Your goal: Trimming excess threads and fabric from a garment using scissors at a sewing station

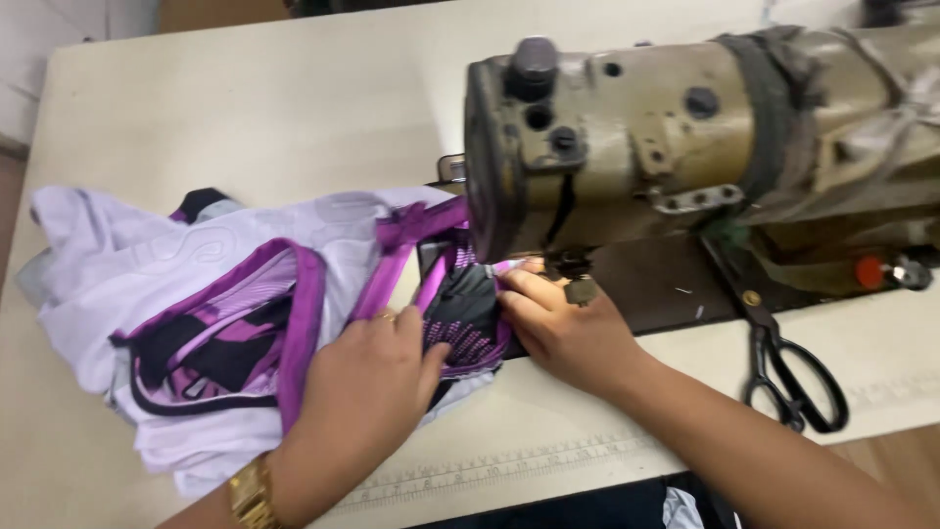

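Note:
A white, purple and black garment [196,294] lies bunched on the table to the left of a worn beige sewing machine [685,127]. My left hand [367,387], with a gold watch at the wrist, pinches the black and purple part of the fabric [465,309] near the needle. My right hand [563,323] lies flat on the same fabric edge, fingertips right under the presser foot [573,274]. The needle itself is hidden by the machine head.
Black-handled scissors [788,367] lie on the table to the right of my right forearm. The pale table [245,98] stretches behind the garment. A printed ruler strip [509,465] runs along the table's front edge.

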